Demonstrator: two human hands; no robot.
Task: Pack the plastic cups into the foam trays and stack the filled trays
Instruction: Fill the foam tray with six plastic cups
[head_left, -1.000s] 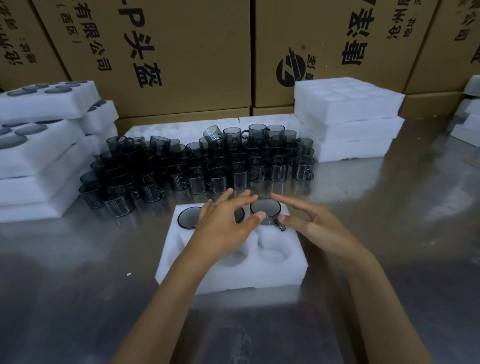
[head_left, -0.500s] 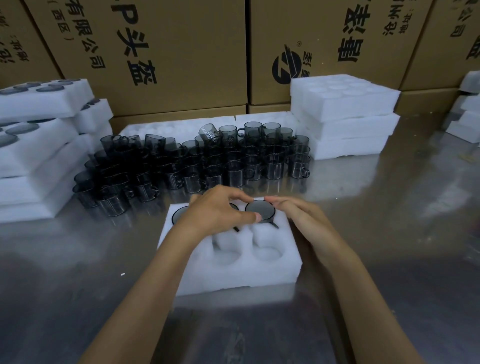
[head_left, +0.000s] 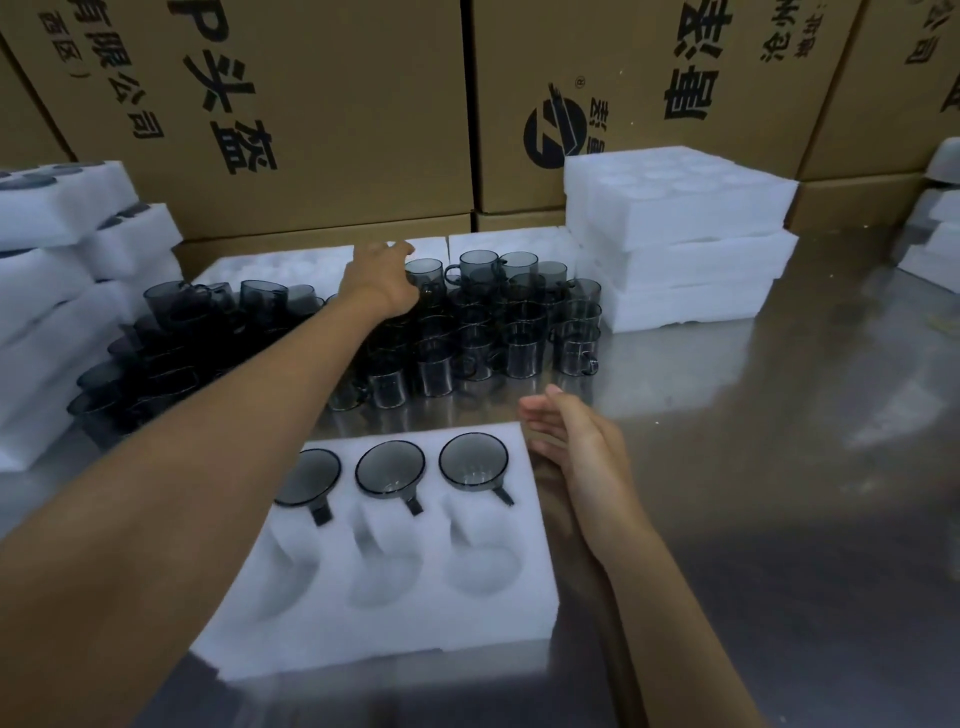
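Brown cardboard cartons (head_left: 332, 114) printed with black characters fill the background, standing behind a reflective metal table (head_left: 753, 467). On the table's left edge rises a stack of filled foam trays (head_left: 47, 291), and at the back right sits a stack of empty foam trays (head_left: 680, 234). In the foreground lies the foam tray (head_left: 395, 618) being packed: its far row holds three dark, see-through plastic cups (head_left: 390, 470), each seated in a pocket with its handle pointing toward the person, while the near row of pockets holds nothing. Behind this tray, a dense cluster of loose cups (head_left: 467, 332) stands on the table. The left hand (head_left: 382, 278) reaches out over that cluster, its fingers blurred at the far cups, so whether it grips one cannot be told. The right hand (head_left: 576, 441) rests just beside the tray's right edge, fingers straight and relaxed, holding nothing.
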